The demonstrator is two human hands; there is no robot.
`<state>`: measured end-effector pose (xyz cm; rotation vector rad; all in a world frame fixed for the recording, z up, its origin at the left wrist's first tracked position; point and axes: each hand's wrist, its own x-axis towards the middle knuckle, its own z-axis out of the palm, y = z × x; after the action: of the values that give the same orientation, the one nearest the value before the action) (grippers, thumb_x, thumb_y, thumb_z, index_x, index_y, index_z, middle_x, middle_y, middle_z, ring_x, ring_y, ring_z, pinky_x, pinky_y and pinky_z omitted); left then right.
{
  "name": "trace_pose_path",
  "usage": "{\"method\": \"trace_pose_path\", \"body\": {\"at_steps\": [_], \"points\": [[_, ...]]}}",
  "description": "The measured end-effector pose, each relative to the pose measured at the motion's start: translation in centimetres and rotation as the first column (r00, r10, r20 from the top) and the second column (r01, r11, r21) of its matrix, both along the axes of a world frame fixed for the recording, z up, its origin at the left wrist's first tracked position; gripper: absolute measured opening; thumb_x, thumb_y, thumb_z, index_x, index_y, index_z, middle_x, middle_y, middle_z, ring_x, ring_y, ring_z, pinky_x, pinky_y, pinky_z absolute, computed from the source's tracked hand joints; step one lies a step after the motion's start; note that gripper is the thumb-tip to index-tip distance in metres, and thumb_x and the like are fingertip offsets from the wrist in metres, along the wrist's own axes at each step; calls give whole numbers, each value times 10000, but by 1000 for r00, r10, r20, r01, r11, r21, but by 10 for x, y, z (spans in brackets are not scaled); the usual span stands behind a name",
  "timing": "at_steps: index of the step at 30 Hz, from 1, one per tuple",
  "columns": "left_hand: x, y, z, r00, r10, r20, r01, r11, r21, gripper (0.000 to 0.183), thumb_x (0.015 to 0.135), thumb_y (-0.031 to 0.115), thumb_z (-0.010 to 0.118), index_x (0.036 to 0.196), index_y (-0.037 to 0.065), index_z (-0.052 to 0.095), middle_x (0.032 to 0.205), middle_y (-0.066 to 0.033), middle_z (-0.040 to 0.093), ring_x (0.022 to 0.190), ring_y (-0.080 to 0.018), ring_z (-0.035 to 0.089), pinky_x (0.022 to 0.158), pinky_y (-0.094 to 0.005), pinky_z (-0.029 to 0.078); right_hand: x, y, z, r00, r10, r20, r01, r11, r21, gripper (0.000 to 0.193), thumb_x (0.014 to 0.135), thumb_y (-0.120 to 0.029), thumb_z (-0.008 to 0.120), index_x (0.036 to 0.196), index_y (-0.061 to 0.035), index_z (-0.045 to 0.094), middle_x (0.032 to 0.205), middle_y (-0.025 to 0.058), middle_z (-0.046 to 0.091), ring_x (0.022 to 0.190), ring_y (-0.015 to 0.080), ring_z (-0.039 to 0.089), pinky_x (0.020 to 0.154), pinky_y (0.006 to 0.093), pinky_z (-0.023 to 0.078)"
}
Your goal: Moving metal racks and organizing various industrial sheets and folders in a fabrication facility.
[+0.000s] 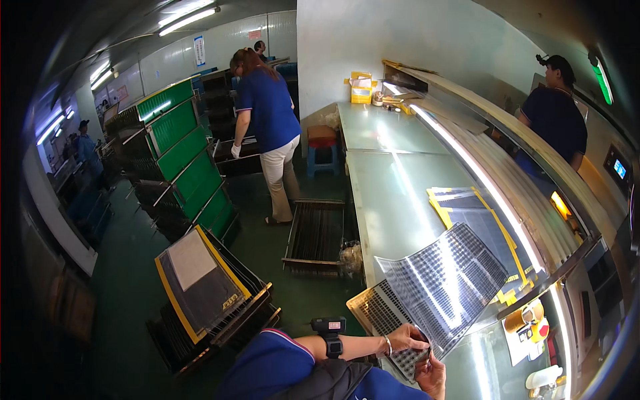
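Observation:
A thin, shiny grey sheet (448, 270) with rows of small cells bends upward over the glass-topped bench. Its near corner is between my hands. My left hand (405, 339), with a bracelet and a black strapped device on the arm, is closed on that edge, fingertips pressed together. Close by, my right hand (432, 375) pinches the same corner from the near side. Partly under the shiny sheet lies a brownish perforated sheet (373, 311), sticking out past the bench's left edge. Which layers each hand pinches is partly hidden by the fingers.
Yellow-edged dark screens (477, 207) lie on the bench (387, 180) beside a light tube. Left stands a rack holding a yellow-edged screen (193, 293); behind it rises a green-panelled rack (187, 160). A co-worker (267, 113) bends near a floor crate (315, 230). Bottles (543, 377) stand at right.

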<state>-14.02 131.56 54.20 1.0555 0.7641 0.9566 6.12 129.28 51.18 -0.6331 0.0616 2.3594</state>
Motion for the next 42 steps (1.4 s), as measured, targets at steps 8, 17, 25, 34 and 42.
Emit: {"method": "trace_pose_path", "body": {"at_steps": [8, 17, 25, 34, 42], "points": [[22, 5, -5, 971, 119, 209, -82, 981, -174, 32, 715, 21, 553, 722, 20, 584, 662, 4, 557, 554, -53, 478, 513, -190, 386, -11, 2, 16, 983, 36, -178, -74, 976, -207, 151, 771, -88, 528, 892, -28, 596, 765, 12, 583, 626, 81, 491, 560, 182, 434], [10, -7, 9, 952, -88, 293, 106, 993, -45, 116, 756, 61, 591, 868, 31, 582, 842, -41, 600, 845, -126, 563, 800, -264, 439, -31, -6, 54, 937, -279, 210, 310, 941, -136, 218, 856, -263, 516, 919, -58, 558, 795, 16, 593, 651, 113, 551, 570, 247, 483], [7, -8, 7, 986, 121, 119, -106, 987, -124, 200, 746, -64, 596, 683, 51, 446, 813, -150, 626, 738, -170, 614, 667, -289, 521, -45, 14, 43, 936, -262, 237, 246, 965, 96, 199, 850, -287, 532, 782, -101, 555, 755, 26, 564, 723, 151, 512, 672, 290, 387], [-12, -15, 34, 968, -110, 228, 225, 786, -576, 290, 707, -37, 611, 917, 68, 441, 644, -43, 504, 543, -94, 458, 472, -205, 329, -32, 1, 45, 812, -385, 440, 431, 903, -6, 160, 797, -244, 616, 740, -114, 541, 664, -48, 499, 579, 91, 458, 571, 228, 406], [-41, -10, 1, 904, 9, 428, 317, 657, -684, 127, 823, 69, 536, 926, -5, 545, 580, 50, 375, 484, -53, 314, 442, -199, 260, -36, -12, 68, 773, -267, 576, 260, 961, 98, 188, 816, -283, 593, 785, -99, 575, 710, -32, 540, 615, 56, 487, 557, 180, 421]]}}
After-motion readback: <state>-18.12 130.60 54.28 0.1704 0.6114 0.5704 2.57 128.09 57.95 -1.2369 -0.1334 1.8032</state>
